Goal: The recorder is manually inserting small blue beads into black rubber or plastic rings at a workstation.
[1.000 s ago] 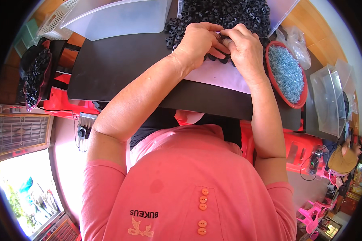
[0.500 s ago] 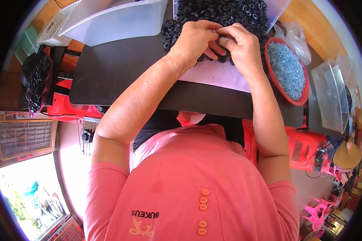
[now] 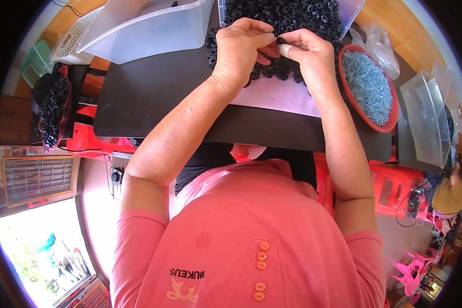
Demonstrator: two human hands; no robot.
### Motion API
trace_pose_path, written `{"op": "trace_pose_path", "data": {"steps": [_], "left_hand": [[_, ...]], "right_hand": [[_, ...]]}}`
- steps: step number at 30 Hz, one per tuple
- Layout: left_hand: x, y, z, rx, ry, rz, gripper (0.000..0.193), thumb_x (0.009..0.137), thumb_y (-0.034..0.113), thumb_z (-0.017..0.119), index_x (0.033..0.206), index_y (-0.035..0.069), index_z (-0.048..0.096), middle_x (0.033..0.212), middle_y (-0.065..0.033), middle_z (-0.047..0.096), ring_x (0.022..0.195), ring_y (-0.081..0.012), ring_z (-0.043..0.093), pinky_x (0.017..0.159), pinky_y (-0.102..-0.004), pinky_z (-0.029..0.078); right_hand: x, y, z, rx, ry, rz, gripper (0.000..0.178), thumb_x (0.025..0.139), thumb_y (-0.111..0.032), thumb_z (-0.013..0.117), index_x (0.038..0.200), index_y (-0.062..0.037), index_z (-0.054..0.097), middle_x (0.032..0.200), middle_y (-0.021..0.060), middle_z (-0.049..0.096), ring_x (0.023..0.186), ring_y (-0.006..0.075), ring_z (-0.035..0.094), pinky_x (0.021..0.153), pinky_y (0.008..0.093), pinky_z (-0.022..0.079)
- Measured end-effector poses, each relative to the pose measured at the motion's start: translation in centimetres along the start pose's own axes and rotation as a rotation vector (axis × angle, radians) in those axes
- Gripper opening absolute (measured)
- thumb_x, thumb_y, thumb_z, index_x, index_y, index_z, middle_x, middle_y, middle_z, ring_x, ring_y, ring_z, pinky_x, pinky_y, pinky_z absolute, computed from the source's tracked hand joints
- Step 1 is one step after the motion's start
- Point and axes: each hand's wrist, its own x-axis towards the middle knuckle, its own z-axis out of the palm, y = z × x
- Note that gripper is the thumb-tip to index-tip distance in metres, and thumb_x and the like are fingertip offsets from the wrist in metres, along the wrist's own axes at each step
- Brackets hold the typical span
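Over the front of a heap of small black ring-shaped plastic parts (image 3: 292, 15), my two hands are close together but apart. My right hand (image 3: 314, 55) pinches one small black part (image 3: 281, 41) between thumb and fingers, and a pale band wraps its thumb. My left hand (image 3: 235, 50) is closed in a pinch, with a tiny clear piece (image 3: 266, 31) just showing at the fingertips. Right of the heap stands a red basin (image 3: 392, 121) full of tiny pale blue, glassy-looking pieces (image 3: 367, 87).
On the dark table (image 3: 149, 87) a translucent bin (image 3: 143, 38) stands at the far left. A white sheet (image 3: 277, 96) lies under the heap's near edge. Clear plastic bags (image 3: 380, 49) lie beyond the basin, and clear containers (image 3: 428, 118) stand right. A bag of black parts (image 3: 54, 110) is far left.
My hands have drawn slightly apart, the left shifting left and upward. The black part now shows in my right fingertips. The whole view has shifted a little.
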Motion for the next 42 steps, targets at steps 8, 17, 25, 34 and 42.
{"op": "trace_pose_path", "data": {"steps": [8,17,25,34,42], "left_hand": [[0.2,-0.3,-0.3,-0.209,0.049,-0.004,0.017,0.089,0.008,0.068,0.102,-0.002,0.069,0.098,-0.0102,0.070,0.088,-0.0182,0.067,0.070,-0.0293,0.055],[0.2,-0.3,-0.2,-0.268,-0.009,-0.050,0.021,0.088,0.009,0.069,0.106,-0.002,0.069,0.101,-0.0101,0.070,0.088,-0.0182,0.064,0.069,-0.0306,0.053],[0.2,-0.4,0.0,-0.302,0.021,-0.020,0.018,0.088,0.006,0.069,0.104,-0.003,0.069,0.099,-0.0111,0.070,0.085,-0.0193,0.065,0.068,-0.0309,0.053],[0.1,-0.4,-0.2,-0.268,0.027,-0.008,0.017,0.087,0.005,0.069,0.102,-0.003,0.069,0.096,-0.0108,0.070,0.083,-0.0196,0.066,0.066,-0.0310,0.052],[0.4,-0.6,-0.5,-0.332,0.000,-0.063,0.019,0.087,0.007,0.070,0.102,-0.004,0.068,0.097,-0.0116,0.070,0.087,-0.0200,0.065,0.068,-0.0315,0.052]], "right_hand": [[-0.5,-0.7,0.5,0.061,-0.023,0.069,0.016,0.079,0.002,0.070,0.095,0.0015,0.070,0.080,0.0044,0.068,0.074,0.0084,0.061,0.067,0.0226,0.047],[-0.8,-1.1,0.6,0.118,-0.010,0.056,0.014,0.081,0.000,0.068,0.095,0.0000,0.070,0.081,0.0030,0.067,0.073,0.0073,0.059,0.066,0.0219,0.046],[-0.9,-1.4,0.8,0.140,-0.013,0.073,0.014,0.081,-0.001,0.067,0.095,-0.0002,0.070,0.082,0.0036,0.068,0.073,0.0077,0.060,0.066,0.0220,0.047],[-1.0,-1.5,0.6,0.144,0.001,0.096,0.015,0.082,-0.003,0.066,0.096,0.0003,0.070,0.083,0.0049,0.069,0.074,0.0088,0.061,0.066,0.0231,0.048],[-0.9,-1.5,0.5,0.104,-0.025,0.138,0.017,0.080,0.000,0.063,0.096,0.0014,0.069,0.082,0.0054,0.068,0.071,0.0090,0.061,0.064,0.0234,0.048]]}}
